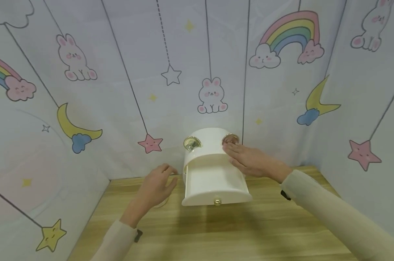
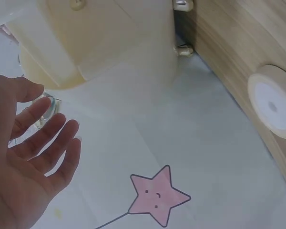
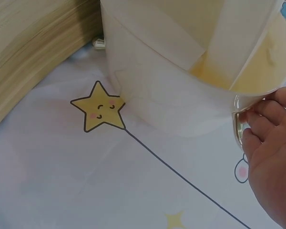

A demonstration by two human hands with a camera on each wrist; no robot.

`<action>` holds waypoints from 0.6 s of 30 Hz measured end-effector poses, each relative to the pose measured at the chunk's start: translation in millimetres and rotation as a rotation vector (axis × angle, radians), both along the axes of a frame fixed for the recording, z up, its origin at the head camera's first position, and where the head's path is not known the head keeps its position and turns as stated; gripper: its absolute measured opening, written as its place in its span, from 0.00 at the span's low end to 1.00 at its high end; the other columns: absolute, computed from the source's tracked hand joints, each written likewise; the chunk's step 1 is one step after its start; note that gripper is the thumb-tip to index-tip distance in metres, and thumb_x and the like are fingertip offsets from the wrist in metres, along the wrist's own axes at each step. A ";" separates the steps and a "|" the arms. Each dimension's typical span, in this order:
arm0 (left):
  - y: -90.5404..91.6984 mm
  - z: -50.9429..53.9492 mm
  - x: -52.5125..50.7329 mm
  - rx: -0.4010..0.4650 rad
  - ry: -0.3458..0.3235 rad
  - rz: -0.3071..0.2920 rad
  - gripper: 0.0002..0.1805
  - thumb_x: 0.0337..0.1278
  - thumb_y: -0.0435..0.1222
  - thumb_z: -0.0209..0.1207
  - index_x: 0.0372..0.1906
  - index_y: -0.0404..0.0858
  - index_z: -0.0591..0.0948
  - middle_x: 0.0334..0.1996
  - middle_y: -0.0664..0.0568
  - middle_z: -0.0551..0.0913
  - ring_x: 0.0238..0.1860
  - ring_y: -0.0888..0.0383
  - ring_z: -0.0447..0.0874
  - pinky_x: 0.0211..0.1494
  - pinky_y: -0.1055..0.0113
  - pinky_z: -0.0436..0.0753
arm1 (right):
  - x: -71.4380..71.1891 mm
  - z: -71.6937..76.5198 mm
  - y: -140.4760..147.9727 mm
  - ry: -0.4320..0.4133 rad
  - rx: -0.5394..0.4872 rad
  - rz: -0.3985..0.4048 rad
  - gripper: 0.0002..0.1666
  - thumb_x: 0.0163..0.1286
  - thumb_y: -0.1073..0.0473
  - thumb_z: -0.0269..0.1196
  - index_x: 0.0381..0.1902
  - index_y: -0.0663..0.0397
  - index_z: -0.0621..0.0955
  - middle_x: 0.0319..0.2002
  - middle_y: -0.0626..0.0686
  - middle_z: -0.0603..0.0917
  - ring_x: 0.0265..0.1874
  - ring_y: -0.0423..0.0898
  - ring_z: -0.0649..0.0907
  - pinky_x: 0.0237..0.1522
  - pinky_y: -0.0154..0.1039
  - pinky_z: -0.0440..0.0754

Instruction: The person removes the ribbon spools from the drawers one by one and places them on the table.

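Note:
A white rounded box [image 1: 208,139] with two gold ear-shaped ornaments on top stands against the back cloth. Its drawer [image 1: 216,181] is pulled out toward me, with a small gold knob [image 1: 218,201] on the front; I see nothing inside in the head view. My right hand [image 1: 254,161] rests with fairly straight fingers at the box's upper right, touching beside the right gold ear [image 1: 230,138]. To the left of the box my left hand [image 1: 156,185] hovers, fingers loosely bent and apart from it. The left wrist view shows that left palm [image 2: 19,186] holding nothing.
A round roll with a white face [image 2: 272,105] lies on the wood-grain table [image 1: 265,224], mostly hidden behind my left wrist in the head view. White cloth walls [image 1: 118,108] printed with rabbits, stars and rainbows enclose the table on the back and both sides.

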State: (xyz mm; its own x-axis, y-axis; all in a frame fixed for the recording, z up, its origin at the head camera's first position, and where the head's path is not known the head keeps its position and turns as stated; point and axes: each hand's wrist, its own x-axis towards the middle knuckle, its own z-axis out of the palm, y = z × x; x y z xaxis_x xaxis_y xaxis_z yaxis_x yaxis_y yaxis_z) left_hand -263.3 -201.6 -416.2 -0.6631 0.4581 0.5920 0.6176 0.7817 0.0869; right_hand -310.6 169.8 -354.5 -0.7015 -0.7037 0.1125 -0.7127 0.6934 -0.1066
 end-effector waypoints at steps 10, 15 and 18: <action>22.5 26.2 24.9 0.009 0.147 -0.129 0.10 0.56 0.32 0.70 0.44 0.38 0.85 0.39 0.50 0.86 0.38 0.54 0.86 0.43 0.60 0.87 | -1.9 0.0 -0.7 0.018 -0.003 0.004 0.35 0.87 0.49 0.41 0.84 0.58 0.56 0.85 0.59 0.56 0.84 0.60 0.58 0.83 0.59 0.61; 36.7 32.9 38.4 0.000 0.178 -0.181 0.10 0.56 0.33 0.71 0.43 0.38 0.85 0.37 0.53 0.83 0.35 0.59 0.79 0.38 0.68 0.82 | -1.1 -0.9 1.5 0.025 -0.002 0.007 0.35 0.87 0.49 0.41 0.83 0.59 0.57 0.84 0.59 0.57 0.84 0.60 0.59 0.82 0.59 0.62; 42.9 35.6 46.7 -0.007 0.222 -0.193 0.11 0.53 0.33 0.73 0.42 0.39 0.86 0.34 0.54 0.82 0.30 0.62 0.74 0.33 0.71 0.78 | -1.7 -1.9 0.8 0.030 -0.005 0.017 0.35 0.87 0.50 0.42 0.83 0.59 0.57 0.84 0.59 0.57 0.84 0.59 0.59 0.82 0.58 0.62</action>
State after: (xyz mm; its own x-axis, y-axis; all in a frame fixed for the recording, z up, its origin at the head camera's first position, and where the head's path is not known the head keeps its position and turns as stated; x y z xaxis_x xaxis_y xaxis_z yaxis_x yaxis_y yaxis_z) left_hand -216.6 -158.7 -380.6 -0.4179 0.5677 0.7093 0.7580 0.6483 -0.0722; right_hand -312.3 170.6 -356.4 -0.6859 -0.7146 0.1375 -0.7271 0.6808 -0.0884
